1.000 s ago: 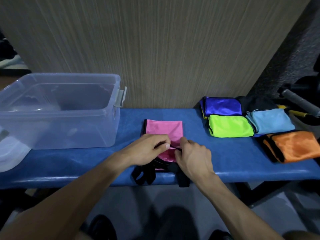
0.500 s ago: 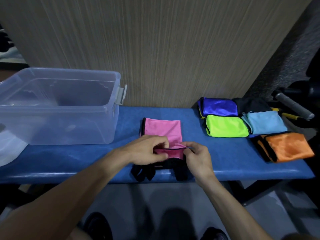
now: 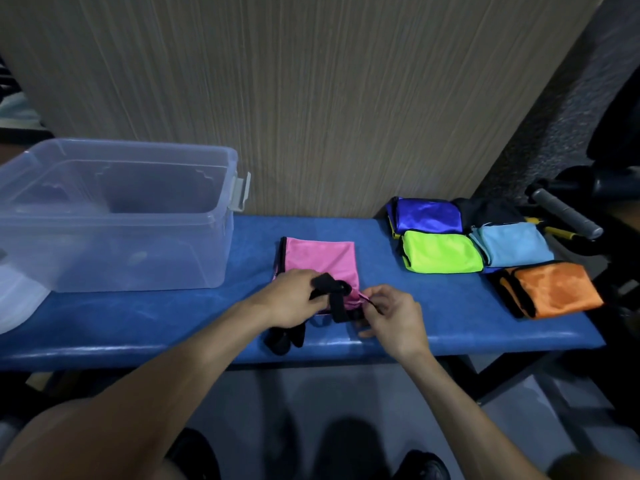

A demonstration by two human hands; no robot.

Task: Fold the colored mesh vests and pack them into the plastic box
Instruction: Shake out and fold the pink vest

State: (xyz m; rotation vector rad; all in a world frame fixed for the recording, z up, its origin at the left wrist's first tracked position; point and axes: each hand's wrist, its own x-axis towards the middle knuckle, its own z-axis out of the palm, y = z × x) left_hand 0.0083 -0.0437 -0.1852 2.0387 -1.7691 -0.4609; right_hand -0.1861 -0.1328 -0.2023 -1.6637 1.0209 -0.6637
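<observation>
On bench (image 3: pixel 450 327), pink vest (image 3: pixel 320 258) half folded. My left hand (image 3: pixel 291 299) pinches black strap (image 3: pixel 334 296); my right hand (image 3: pixel 391 313) pinches pink hem. Folded beside: blue (image 3: pixel 427 214), green (image 3: pixel 441 252), light blue (image 3: pixel 516 244), orange (image 3: pixel 554 289). Box (image 3: pixel 221 216) empty; packing not started.

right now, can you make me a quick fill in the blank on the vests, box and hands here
1. Both hands work on the ____ vest on the blue bench.
2. The left hand holds a ____ strap.
3. The plastic box holds ____ vests so far.
4. The folded vest nearest the bench's right end is ____.

Missing words: pink; black; no; orange
</observation>
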